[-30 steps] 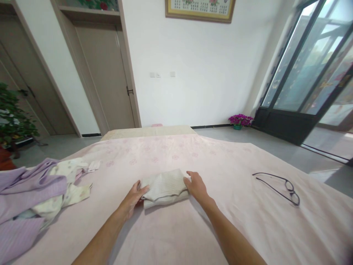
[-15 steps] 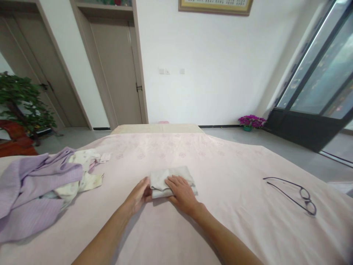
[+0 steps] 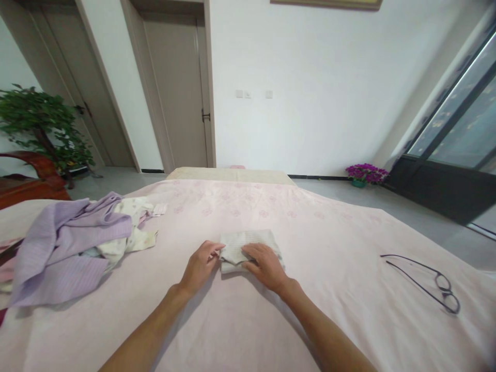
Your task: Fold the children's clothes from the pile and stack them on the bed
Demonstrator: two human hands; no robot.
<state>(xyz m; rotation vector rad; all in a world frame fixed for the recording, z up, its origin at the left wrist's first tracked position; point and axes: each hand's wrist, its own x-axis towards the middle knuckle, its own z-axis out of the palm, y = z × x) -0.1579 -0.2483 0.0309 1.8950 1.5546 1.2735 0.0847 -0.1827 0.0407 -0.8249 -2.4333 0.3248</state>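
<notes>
One folded pale cloth point(image 3: 235, 243) lies on the pink sheet point(image 3: 236, 325), below the centre of the frame. The left hand point(image 3: 200, 266) curls narrowly at the cloth's left edge, whether pinching I cannot tell; the right hand point(image 3: 267, 265) rests on top, loosely spread.

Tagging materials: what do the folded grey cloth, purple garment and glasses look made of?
Folded grey cloth: soft matte textile, perhaps knit; fine ribbing, limp edges.
Purple garment: matte textile, likely similar; ribbed lines, slack folds.
Glasses: thin dark frame suggests metal or plastic, finish unclear.
</notes>
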